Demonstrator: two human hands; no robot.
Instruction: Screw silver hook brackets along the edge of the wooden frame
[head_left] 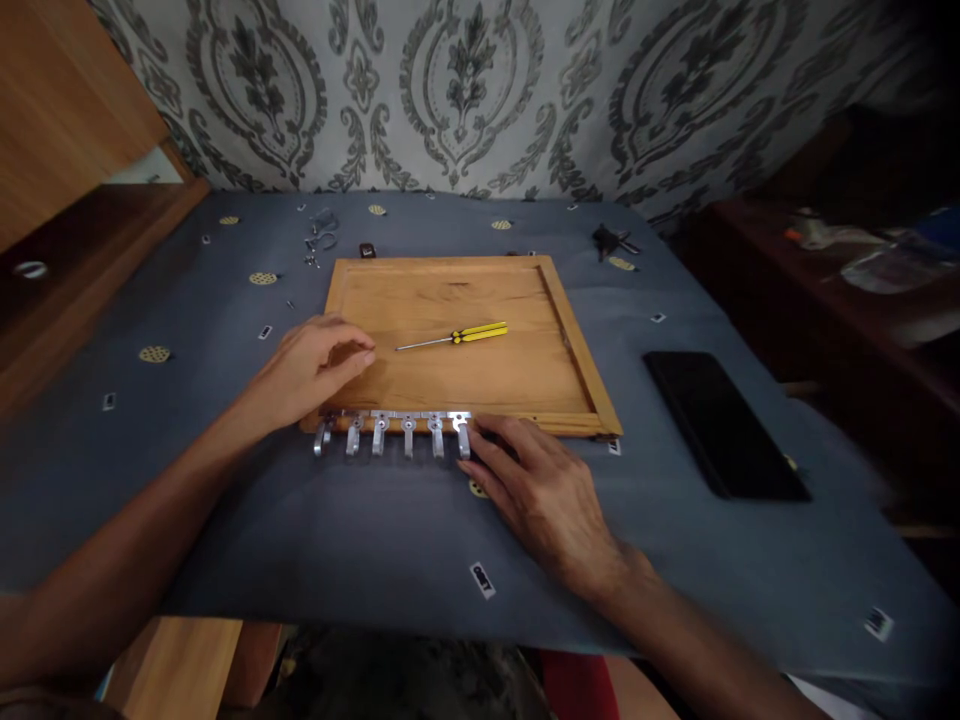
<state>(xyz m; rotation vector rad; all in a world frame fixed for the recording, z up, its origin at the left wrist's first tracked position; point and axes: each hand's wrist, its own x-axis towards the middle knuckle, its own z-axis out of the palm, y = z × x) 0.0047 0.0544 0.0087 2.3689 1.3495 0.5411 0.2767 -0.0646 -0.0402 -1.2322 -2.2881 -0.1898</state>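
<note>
A wooden framed panel [457, 375] lies flat on the cloth-covered table. Along its near edge sits a silver metal hook rail [409, 424], its several hooks hanging toward me. The fingers of my right hand [544, 490] are closed on the rail's right end hook. My left hand [311, 368] is over the panel's left side, thumb and fingers curved and apart, with nothing between them. Beyond the rail, a screwdriver [480, 333] with a yellow and black handle rests on the panel, its tip pointing left.
A black tablet or large phone [724, 425] lies on the table [300, 560] to the right. Keys [615, 241] are at the back right. Small metal pieces [311, 262] and a clear bag [324, 228] lie at the back left. Wooden furniture [75, 110] stands on the left.
</note>
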